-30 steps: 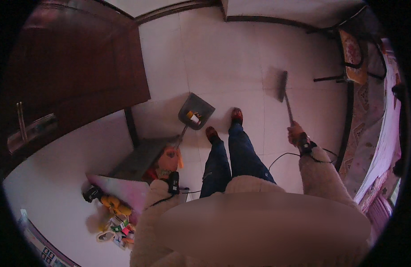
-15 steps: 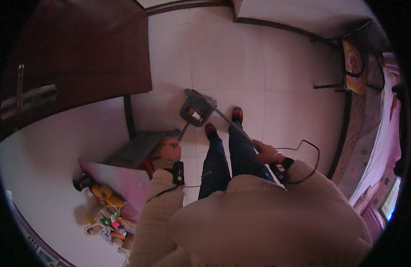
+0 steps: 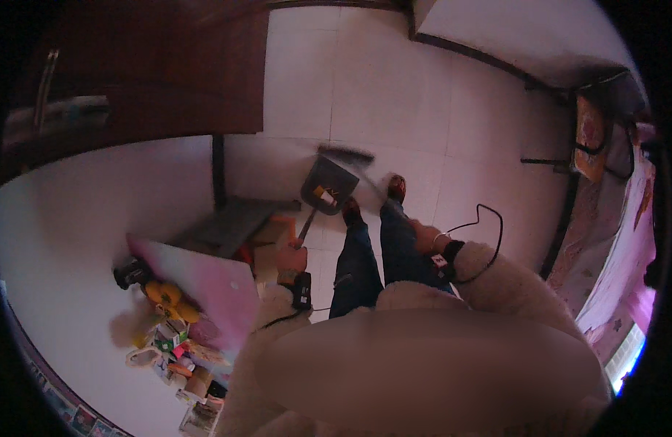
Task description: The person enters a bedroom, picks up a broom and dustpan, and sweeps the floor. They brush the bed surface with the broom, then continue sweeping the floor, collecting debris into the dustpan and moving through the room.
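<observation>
My left hand (image 3: 293,261) is wrapped round the handle of a dark grey dustpan (image 3: 341,181) that rests on the tiled floor ahead of my feet. A few scraps of rubbish (image 3: 325,197), white and yellowish, lie inside the pan near its handle end. My right hand (image 3: 426,237) grips the long stick of a broom (image 3: 348,154), which slants forward and left past my leg. The broom's dark bristles stand on the floor just beyond the pan's far edge, blurred by motion. Both wrists carry small black devices with cables.
At the left, a pink-and-white tabletop (image 3: 205,286) holds several small items, with a grey bench (image 3: 237,226) beyond it. A dark brown cabinet (image 3: 168,73) fills the upper left. On the right stands a chair with a patterned seat (image 3: 589,135), near a pink curtain (image 3: 618,269).
The broom head has moved from over the dustpan to the floor beyond its far edge. The dustpan shows more fully now. The whole view has shifted a little.
</observation>
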`<state>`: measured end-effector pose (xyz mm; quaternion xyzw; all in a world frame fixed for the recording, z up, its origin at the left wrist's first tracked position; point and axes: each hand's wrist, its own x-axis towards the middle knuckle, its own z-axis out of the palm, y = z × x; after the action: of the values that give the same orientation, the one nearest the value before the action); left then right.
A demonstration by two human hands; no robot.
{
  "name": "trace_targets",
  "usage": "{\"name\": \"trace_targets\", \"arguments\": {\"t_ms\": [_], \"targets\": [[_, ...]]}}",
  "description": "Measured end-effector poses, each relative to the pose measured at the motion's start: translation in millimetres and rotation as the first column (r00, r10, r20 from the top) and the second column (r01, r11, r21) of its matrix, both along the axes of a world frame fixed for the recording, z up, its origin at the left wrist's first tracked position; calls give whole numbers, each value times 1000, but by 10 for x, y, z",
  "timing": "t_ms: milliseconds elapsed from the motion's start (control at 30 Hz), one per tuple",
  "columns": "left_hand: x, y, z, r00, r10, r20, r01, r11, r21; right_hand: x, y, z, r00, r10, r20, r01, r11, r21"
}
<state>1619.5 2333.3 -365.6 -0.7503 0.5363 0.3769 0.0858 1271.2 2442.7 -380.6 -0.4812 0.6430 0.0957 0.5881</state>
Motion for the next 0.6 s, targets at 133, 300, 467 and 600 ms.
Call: {"name": "trace_targets", "arguments": {"t_ms": [133,300,467,600], "targets": [[18,-74,-105,993,85,-79,-81,995,54,-124,64,395,992,-76,105,70,996,62],[-65,-331,57,976,87,-198,-85,996,16,-564,-142,1296,979,-185,-84,195,972,134],[-154,-872,323,909,86,-407,-83,996,23,-806,-441,1636,864,-503,-12,503,862,72],[-539,-1418,583,882,-59,-467,-19,987,-161,-1179,-861,1502,683,-715,148,717,695,48]]}}
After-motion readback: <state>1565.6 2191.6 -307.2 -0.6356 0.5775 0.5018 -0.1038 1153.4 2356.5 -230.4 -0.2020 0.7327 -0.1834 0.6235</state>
